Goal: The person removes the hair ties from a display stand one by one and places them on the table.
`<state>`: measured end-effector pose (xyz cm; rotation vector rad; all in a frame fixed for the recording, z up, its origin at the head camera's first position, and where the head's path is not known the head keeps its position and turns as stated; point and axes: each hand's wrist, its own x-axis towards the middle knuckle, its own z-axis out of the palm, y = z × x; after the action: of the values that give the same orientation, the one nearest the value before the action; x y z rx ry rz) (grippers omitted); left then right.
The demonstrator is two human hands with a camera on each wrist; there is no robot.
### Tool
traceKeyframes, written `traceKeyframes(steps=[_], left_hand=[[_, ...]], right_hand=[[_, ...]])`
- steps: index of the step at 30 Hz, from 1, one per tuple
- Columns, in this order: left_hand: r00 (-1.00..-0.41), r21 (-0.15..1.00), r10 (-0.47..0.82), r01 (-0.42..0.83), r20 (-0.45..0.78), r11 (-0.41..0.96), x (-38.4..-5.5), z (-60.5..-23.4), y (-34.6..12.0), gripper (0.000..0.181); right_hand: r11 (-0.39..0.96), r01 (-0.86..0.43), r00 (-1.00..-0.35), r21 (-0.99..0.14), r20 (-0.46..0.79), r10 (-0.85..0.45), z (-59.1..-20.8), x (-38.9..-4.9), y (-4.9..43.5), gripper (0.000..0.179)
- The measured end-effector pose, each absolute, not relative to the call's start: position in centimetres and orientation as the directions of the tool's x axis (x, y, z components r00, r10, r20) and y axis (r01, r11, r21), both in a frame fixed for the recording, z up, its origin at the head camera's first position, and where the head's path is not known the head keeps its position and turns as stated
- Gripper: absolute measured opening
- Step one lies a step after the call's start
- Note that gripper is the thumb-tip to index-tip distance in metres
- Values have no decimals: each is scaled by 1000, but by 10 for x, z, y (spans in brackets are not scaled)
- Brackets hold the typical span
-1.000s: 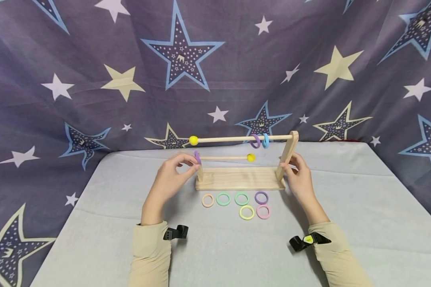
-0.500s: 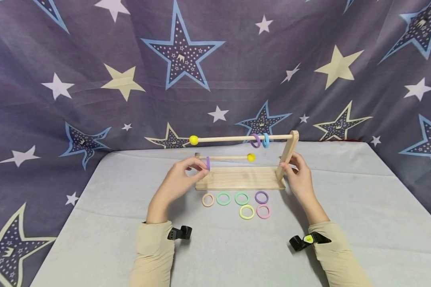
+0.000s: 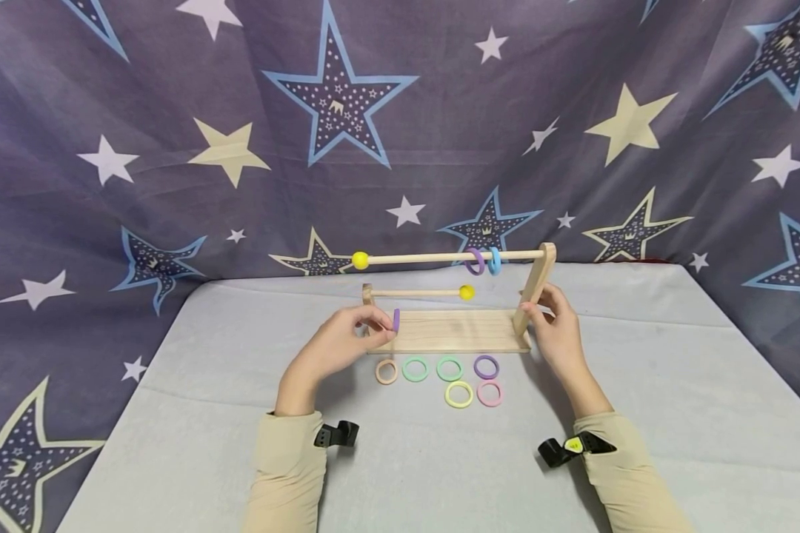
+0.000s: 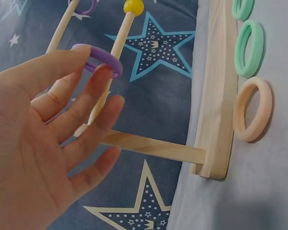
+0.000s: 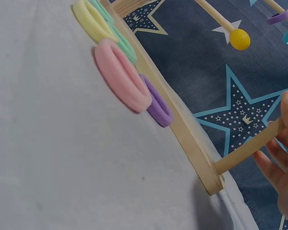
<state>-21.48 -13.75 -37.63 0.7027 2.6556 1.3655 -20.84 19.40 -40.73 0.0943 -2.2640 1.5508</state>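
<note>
My left hand (image 3: pixel 341 339) pinches a purple hair tie (image 3: pixel 396 320) between thumb and fingertips, in front of the wooden stand's base (image 3: pixel 460 329). In the left wrist view this hair tie (image 4: pixel 105 58) overlaps the short rod (image 4: pixel 117 43); the head view shows it lower than that rod. My right hand (image 3: pixel 557 333) grips the stand's tall right post (image 3: pixel 535 285). On the long upper rod (image 3: pixel 413 259) hang a purple hair tie (image 3: pixel 475 261) and a blue one (image 3: pixel 495 261). Both rods end in yellow balls.
Several loose hair ties lie before the stand: peach (image 3: pixel 387 361), two green, purple (image 3: pixel 487 357), yellow (image 3: pixel 458 383) and pink (image 3: pixel 490 383). A star-patterned cloth (image 3: pixel 440 111) hangs behind the grey-covered table (image 3: pixel 440 474).
My left hand has moved down and to the right with the purple hair tie, from the short rod's left end to before the base. My right hand stays on the post.
</note>
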Motion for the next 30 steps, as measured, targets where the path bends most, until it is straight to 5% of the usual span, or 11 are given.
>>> traceKeyframes(steps=[30], left_hand=[[-799, 823, 601, 358, 26, 441, -220, -397, -122, 4]], right_hand=[[384, -276, -921, -881, 356, 156, -406, -208, 194, 41]])
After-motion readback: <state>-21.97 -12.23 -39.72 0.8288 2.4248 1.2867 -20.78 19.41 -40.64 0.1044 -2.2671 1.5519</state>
